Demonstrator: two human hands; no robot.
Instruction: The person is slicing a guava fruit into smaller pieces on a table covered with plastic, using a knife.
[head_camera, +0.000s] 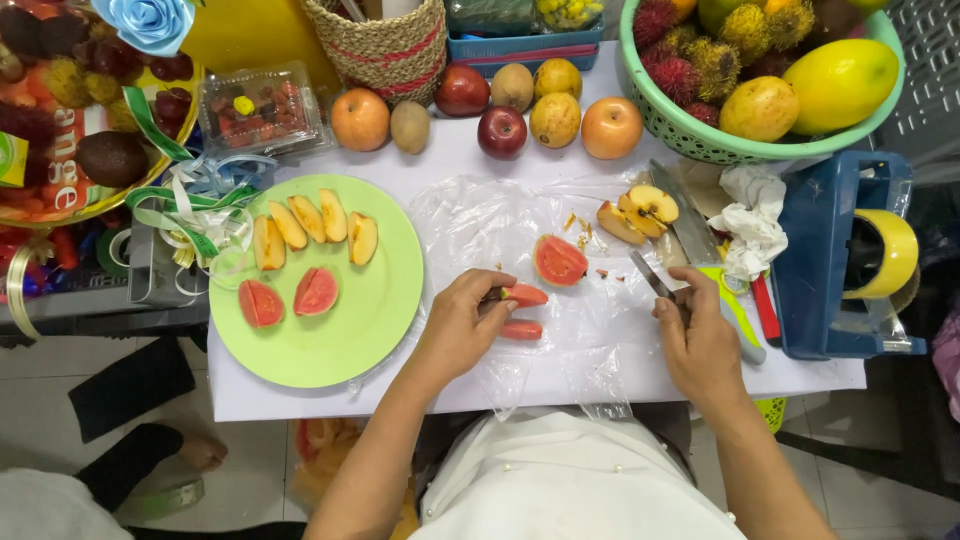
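- Left hand (462, 325) sits near the table's (640, 375) front edge, about mid-width. Fingers are curled and pinched on a guava wedge (522, 295): red-pink flesh, thin green rind, pointed end facing right.
- A second wedge (521, 330), same colour, lies flat just in front of the first, beside the left fingertips. Whether it touches them cannot be told.
- Guava half (559, 261) rests cut face up on the clear plastic sheet (470, 220), behind the held wedge and apart from it. Flesh is red-pink with a paler rim.
- Right hand (700, 345) is near the front right corner, fingers closed round the handle of a small knife (652, 275). Blade points back and left, tip short of the guava half.
- A larger knife (690, 225) with a green handle lies just right of the small one, towards the right edge.
- Green plate (385, 300) at the left end carries two guava slices (288, 297) in front and four apple slices (310, 228) behind.
- Apple pieces (638, 212) lie right of centre, behind the knives.
- Whole fruit (503, 132) lines the back edge.
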